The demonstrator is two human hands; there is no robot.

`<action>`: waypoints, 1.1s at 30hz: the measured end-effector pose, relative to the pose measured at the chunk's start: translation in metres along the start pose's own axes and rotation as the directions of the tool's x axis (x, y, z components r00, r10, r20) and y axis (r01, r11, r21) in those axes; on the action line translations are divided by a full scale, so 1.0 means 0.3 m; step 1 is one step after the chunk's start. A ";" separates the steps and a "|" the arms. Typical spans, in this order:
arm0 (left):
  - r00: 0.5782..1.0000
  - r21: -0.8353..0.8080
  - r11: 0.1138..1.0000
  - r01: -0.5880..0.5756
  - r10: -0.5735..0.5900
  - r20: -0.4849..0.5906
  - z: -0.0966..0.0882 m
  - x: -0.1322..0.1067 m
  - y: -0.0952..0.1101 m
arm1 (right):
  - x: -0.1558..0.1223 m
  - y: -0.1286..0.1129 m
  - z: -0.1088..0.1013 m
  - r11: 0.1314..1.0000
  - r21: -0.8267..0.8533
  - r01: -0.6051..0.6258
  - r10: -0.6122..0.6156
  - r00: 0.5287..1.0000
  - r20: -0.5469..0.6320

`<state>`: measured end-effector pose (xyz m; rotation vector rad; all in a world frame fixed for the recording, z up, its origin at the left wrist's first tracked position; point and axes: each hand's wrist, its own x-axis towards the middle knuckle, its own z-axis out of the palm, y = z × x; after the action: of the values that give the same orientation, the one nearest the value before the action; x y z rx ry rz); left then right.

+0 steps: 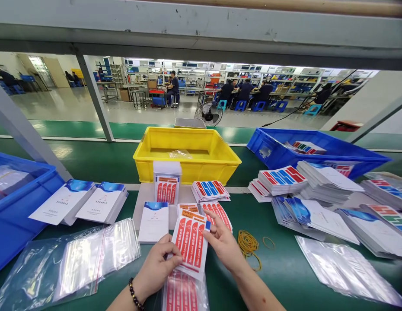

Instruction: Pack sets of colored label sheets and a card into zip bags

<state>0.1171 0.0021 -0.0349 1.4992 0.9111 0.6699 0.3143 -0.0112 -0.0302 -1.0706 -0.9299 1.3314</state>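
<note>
left hand point(162, 263): the thumb and bent finger are narrow, pinching the lower left edge of the sheet.
right hand point(222, 244): the thumb lies on the upper right edge, the other fingers stretch past it; i judge it also holds, but how firmly i cannot tell.
red label sheet point(192, 242): it is between both hands' fingers, tilted, print side up; white edges show below, so i think more than one layer is held.
blue corner point(208, 225): just beside the right thumb, perhaps of another card beneath.
bagged labels point(181, 296): directly below the left fingertips, partly covered by the held sheet.
white booklets point(154, 222): just beyond the left fingers.
rubber bands point(248, 244): to the right of the right fingers, near the wrist.
slip risk: if one pinch loosens, i fear the layers could fan apart, because they look thin and smooth.
mixing risk: other label sheets point(218, 215) lie just beyond the right fingertips, so a stray finger could drag one along.
</note>
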 end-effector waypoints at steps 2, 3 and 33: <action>1.000 -0.013 1.000 -0.002 0.002 0.021 -0.002 -0.001 -0.002 | 0.001 -0.005 -0.013 1.000 -0.030 0.002 -0.002 1.000 -0.012; 0.999 -0.018 1.000 -0.001 0.002 0.039 -0.002 -0.002 -0.001 | 0.002 -0.009 -0.023 0.999 -0.049 -0.001 0.001 1.000 -0.014; 0.978 -0.130 0.991 -0.027 0.000 -0.209 0.039 -0.001 -0.016 | -0.033 -0.002 0.017 0.847 -0.510 0.149 0.123 0.879 0.461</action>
<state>0.1258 -0.0044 -0.0413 1.3350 0.9952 0.8931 0.3091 -0.0206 -0.0276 -1.1553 -1.7618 1.3880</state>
